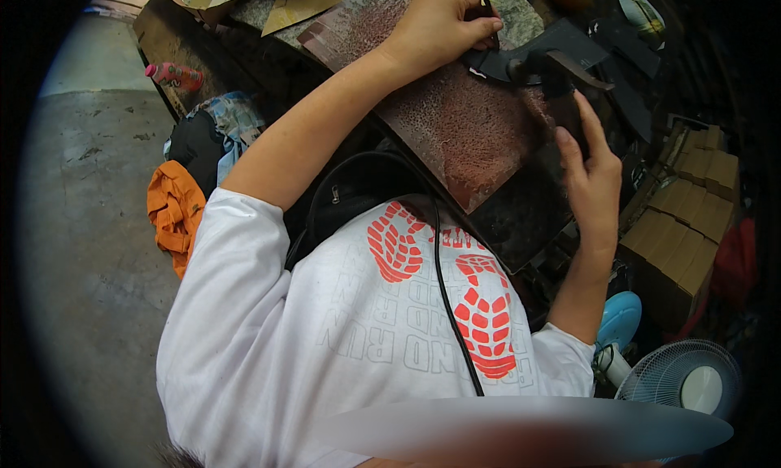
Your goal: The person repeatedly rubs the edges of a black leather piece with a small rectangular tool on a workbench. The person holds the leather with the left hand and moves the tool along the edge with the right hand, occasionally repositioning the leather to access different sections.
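Note:
My left hand (443, 27) is closed around a slim dark punch-like tool (486, 4), held upright over the far part of the work surface; its lower end is hard to make out. Beneath it lies a curved black sheet piece (561, 43), its edge near my left fingers. On the right, the fingers of my right hand (592, 175) wrap the dark handle of a hammer (582, 71) with a curved, claw-like head. The hammer head is just right of my left hand, above the black sheet.
A pitted reddish-brown board (464, 134) covers the bench before me. A grey stone slab (518, 17) lies beyond. Stacked brown cartons (675, 216) and a fan (683, 378) stand right. A pink bottle (175, 76) and orange cloth (175, 208) are left.

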Action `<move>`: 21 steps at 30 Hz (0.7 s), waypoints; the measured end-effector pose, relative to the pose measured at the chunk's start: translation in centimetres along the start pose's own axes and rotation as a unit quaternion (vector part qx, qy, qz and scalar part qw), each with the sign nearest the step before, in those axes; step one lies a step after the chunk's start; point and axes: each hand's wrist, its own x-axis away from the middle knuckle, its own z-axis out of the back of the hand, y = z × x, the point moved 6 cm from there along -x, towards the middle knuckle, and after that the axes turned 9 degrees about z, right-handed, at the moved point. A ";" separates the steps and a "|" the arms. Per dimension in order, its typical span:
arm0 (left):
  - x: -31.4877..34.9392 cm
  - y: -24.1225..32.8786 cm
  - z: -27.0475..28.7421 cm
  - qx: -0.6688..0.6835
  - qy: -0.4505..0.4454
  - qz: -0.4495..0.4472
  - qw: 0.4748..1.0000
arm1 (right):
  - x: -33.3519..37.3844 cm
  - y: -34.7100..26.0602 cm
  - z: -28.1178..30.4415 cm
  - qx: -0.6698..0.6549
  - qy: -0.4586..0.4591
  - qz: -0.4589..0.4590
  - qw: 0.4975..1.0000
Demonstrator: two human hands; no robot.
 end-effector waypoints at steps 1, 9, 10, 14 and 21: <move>0.0 0.4 0.0 -0.049 -0.008 -0.022 0.999 | -0.5 -1.5 1.0 0.019 0.015 0.043 0.999; 2.2 3.6 -2.1 -0.211 0.127 -0.318 0.915 | 0.1 -9.8 10.1 -0.127 0.298 0.278 0.904; 2.5 3.8 -2.3 -0.210 0.125 -0.338 0.909 | 0.0 -8.2 9.0 -0.108 0.283 0.229 0.925; 2.2 3.3 -2.3 -0.232 0.113 -0.314 0.914 | 0.3 0.8 1.8 -0.085 0.072 -0.007 0.994; 0.1 -1.3 -0.2 0.169 0.055 -0.017 0.984 | 0.2 -0.6 -0.3 0.116 0.025 0.039 0.992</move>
